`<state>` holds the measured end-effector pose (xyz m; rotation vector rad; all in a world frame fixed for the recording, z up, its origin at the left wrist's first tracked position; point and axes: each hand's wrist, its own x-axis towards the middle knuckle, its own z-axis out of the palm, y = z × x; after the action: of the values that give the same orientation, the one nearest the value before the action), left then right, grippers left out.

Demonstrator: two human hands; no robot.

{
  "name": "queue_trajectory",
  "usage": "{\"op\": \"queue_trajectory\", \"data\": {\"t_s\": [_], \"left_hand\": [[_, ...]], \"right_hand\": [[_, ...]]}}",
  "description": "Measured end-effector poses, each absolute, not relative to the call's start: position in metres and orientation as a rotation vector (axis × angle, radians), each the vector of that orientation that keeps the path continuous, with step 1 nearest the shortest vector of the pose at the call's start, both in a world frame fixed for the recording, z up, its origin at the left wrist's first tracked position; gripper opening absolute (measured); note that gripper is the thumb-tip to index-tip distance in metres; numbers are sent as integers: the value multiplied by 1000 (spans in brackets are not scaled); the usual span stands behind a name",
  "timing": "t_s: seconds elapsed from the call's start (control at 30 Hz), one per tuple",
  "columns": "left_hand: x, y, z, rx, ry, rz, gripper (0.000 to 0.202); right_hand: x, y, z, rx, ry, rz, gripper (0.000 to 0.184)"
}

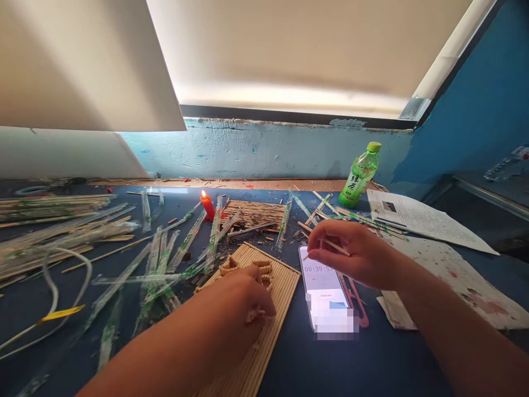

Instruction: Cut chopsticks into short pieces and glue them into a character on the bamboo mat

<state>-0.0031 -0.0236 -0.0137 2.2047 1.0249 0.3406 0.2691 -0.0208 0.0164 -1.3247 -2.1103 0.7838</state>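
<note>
My left hand (242,300) rests closed on a flat mat of wooden sticks (285,284), gripping a small stack of stick pieces (262,269) built on it. My right hand (351,251) hovers above a lit phone (324,292) and pinches a thin wooden stick (336,246) between thumb and fingers. The phone lies on the dark blue table (372,358) and displays a running timer.
A burning red candle (206,205) stands behind the mat, beside a second stick mat (258,214). Several empty chopstick wrappers (165,259) and loose sticks litter the left. A green tea bottle (359,175), printed papers (417,218) and a pink cutter (357,303) lie to the right.
</note>
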Motion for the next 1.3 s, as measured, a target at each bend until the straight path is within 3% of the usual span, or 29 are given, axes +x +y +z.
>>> {"op": "queue_trajectory", "data": {"t_s": [0.13, 0.47, 0.53, 0.7, 0.8, 1.17, 1.3], "left_hand": [[2, -23, -6, 2191, 1051, 401, 20], [26, -20, -1, 1806, 919, 541, 27], [28, -19, -2, 1810, 946, 568, 28], [29, -18, -4, 1829, 1011, 549, 27], [29, -19, -5, 1845, 974, 539, 25], [31, -22, -4, 1779, 1079, 540, 33], [30, -22, -8, 1772, 1094, 546, 37]], "right_hand": [[281, -18, 23, -1476, -2219, 832, 21], [241, -37, 12, -1197, -2011, 1072, 16], [253, -34, 17, -1259, -2112, 1050, 32], [294, -21, 17, -1717, -2298, 689, 97], [301, -19, 7, -1859, -2391, 655, 115], [306, -21, 7, -1879, -2382, 716, 112], [302, -17, 4, -1830, -2337, 629, 76]]}}
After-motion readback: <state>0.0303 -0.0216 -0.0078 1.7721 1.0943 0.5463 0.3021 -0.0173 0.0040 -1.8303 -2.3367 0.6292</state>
